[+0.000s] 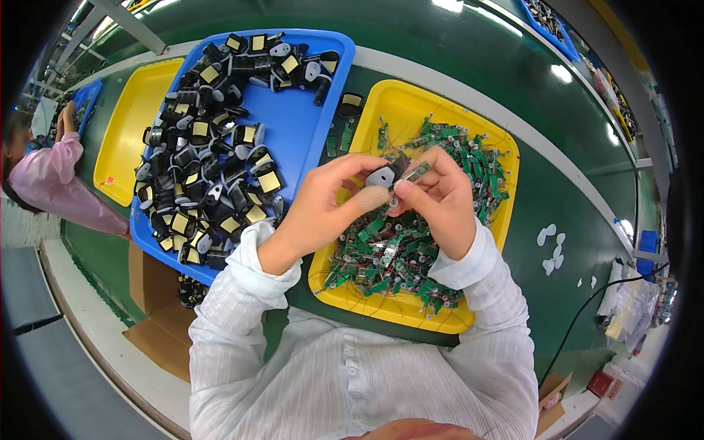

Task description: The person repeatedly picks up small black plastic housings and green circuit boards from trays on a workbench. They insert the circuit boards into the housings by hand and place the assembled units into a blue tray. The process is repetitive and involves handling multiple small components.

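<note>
Between the fingers of my left hand (326,205) is a small black plastic housing (398,166) with a grey oval end piece (381,177). My right hand (444,202) pinches a small green circuit board (416,173) close beside the housing. Whether the two parts touch I cannot tell. Both hands are above a yellow tray (381,95) heaped with green circuit boards (389,253) that have thin wires and small round parts. To the left, a blue tray (293,117) holds many black housings (213,158), several with pale yellow pads.
One black housing (350,105) and loose circuit boards (339,139) lie between the trays. Farther left is another yellow tray (150,88), near a person in pink (62,172). White oval pieces (554,257) and a black cable (579,319) are at right. A cardboard box (158,323) stands below the blue tray.
</note>
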The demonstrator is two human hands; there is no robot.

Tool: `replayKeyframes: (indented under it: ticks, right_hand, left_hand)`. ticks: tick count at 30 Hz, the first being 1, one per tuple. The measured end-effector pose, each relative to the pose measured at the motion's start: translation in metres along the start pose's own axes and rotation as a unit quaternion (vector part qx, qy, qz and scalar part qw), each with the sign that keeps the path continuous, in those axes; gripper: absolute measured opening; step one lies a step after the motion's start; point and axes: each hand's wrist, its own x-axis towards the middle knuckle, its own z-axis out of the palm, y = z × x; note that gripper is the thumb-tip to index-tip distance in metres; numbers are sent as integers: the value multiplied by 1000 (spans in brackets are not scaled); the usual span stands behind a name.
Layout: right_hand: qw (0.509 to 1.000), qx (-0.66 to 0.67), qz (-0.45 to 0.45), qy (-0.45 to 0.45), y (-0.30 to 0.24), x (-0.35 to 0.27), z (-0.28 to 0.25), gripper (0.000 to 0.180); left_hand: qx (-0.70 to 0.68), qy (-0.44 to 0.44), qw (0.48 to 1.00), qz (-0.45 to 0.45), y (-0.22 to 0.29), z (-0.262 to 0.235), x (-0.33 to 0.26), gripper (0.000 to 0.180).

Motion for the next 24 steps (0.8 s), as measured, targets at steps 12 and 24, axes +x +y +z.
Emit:
replayKeyframes:
  ticks: [12,24]
  right_hand:
    - [992,92,-81,36,1,-12,5,8]
    - [958,-216,-173,77,11,-16,6,15]
  left_hand:
    - [-166,-6,985,-43,6,7,-3,22]
    - [-22,43,998,47,6,5,-5,25]
